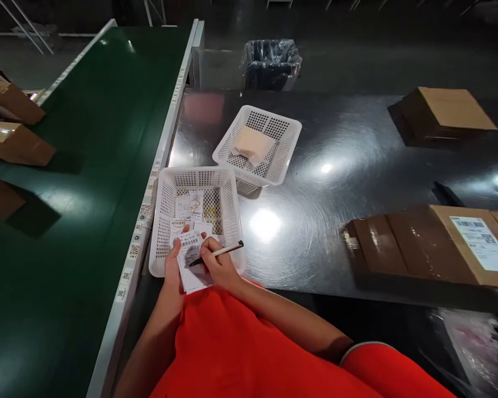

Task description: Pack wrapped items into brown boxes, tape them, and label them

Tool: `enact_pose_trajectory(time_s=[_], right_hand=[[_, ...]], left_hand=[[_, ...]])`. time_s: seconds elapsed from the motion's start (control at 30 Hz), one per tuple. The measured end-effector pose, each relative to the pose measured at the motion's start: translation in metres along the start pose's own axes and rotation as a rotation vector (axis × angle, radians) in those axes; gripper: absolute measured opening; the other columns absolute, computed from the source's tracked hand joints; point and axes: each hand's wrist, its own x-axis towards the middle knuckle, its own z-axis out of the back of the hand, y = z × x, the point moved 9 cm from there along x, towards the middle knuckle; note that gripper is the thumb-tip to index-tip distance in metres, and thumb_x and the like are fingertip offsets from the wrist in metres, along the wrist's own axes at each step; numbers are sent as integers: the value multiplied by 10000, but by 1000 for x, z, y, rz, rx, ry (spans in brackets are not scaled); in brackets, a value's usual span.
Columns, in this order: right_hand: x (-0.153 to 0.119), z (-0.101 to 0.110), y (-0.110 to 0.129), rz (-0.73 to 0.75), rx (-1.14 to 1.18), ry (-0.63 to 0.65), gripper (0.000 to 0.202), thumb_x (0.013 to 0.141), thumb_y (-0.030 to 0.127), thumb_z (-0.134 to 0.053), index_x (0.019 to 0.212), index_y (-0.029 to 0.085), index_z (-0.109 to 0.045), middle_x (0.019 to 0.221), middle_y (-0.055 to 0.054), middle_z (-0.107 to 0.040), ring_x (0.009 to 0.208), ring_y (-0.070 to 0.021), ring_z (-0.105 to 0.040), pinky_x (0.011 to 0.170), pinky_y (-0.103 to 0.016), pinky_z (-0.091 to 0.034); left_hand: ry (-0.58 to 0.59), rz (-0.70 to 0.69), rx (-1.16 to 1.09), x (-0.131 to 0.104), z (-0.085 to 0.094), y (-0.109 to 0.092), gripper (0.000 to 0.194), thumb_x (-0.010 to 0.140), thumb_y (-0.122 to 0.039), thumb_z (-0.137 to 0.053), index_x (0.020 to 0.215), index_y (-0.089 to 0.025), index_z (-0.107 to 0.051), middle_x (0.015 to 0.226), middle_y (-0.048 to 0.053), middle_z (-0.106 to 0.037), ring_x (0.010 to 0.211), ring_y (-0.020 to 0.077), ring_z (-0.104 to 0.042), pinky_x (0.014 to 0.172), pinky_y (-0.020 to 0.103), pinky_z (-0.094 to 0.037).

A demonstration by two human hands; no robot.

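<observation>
Dark metal worktop (307,237) spreads widest across my remote view; at its left end sits a white basket (233,207). Over the basket's near side, the left hand (173,262) pinches a stack of slips (196,279) between thumb and fingers, while the right hand (219,268) grips a pen (229,250), tip down at the top sheet. I'd brace the stack firmly from beneath and keep strokes light, clear of the barcode (190,242).

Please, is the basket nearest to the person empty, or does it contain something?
Not empty: printed slips lie in the near basket, covering part of its mesh floor.
</observation>
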Motion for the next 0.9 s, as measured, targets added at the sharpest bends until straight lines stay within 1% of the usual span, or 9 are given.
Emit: enact_pose_trajectory(time_s=[0.13, 0.27, 0.33, 0.43, 0.53, 0.67, 0.73, 0.8, 0.9], right_hand=[[0, 4, -4, 14, -57, -36, 360, 871, 500, -515, 649, 235, -411, 489, 71, -391, 486, -112, -367, 533, -273, -356], [-1, 5, 3, 41, -133, -69, 393, 713, 436, -691, 568, 229, -389, 509, 71, -393, 516, -107, -355, 570, -276, -383], [-1, 1, 6, 54, -156, -51, 392, 707, 409, -685, 555, 226, -372, 508, 76, -386, 513, -103, -346, 634, -296, -422], [-2, 0, 11, 95, -157, -55, 371, 756, 365, -606, 550, 224, -332, 501, 89, -338, 502, -94, -320, 822, -360, -443], [-2, 3, 13, 127, -156, -92, 364, 761, 328, -562, 547, 227, -286, 487, 102, -278, 486, -88, -275, 917, -394, -419], [-1, -4, 8, 92, -233, -7, 340, 742, 315, -548, 540, 232, -288, 480, 87, -300, 494, -101, -304, 762, -340, -450], [-1, -8, 9, 115, -285, 30, 329, 738, 304, -538, 536, 229, -290, 477, 85, -303, 497, -103, -318, 765, -334, -439], [-2, -8, 10, 143, -325, 23, 317, 751, 295, -518, 542, 228, -289, 476, 84, -301, 497, -102, -322, 767, -328, -432], [-1, -5, 6, 122, -342, -10, 313, 774, 297, -493, 559, 234, -274, 485, 79, -292, 491, -105, -311, 637, -291, -405]], left_hand=[[-7, 12, 0, -3, 2, 1, 523, 921, -379, -474, 1423, -233, -439, 1169, 135, -684, 1098, 294, -636, 998, 483, -460], [57, 7, 10, -7, -6, 4, 555, 881, -433, -547, 1396, -238, -474, 1162, 124, -692, 1100, 312, -631, 991, 485, -463], [62, 3, 16, -9, -8, 5, 548, 857, -385, -588, 1375, -228, -499, 1124, 111, -706, 1093, 315, -634, 981, 474, -472], [-7, -59, 45, -11, -5, -1, 527, 818, -226, -605, 1339, -206, -532, 1116, 93, -710, 1087, 291, -640, 976, 427, -486], [-72, -48, 55, -11, 0, -2, 483, 826, -209, -579, 1308, -197, -553, 1136, 97, -701, 1076, 280, -645, 969, 417, -496], [-56, -33, 37, -8, 2, 1, 435, 865, -273, -550, 1292, -192, -559, 1074, 113, -715, 1046, 282, -656, 970, 443, -493], [-35, -25, 21, -7, 3, 3, 447, 874, -278, -542, 1313, -193, -539, 1049, 113, -719, 1033, 274, -660, 981, 444, -483], [-35, 14, 2, -6, 4, 8, 461, 884, -274, -523, 1336, -182, -514, 1045, 122, -716, 1027, 270, -662, 983, 443, -478], [-65, 25, -12, -7, 6, 11, 453, 910, -291, -475, 1346, -173, -502, 1038, 126, -715, 1028, 272, -662, 977, 449, -480]])
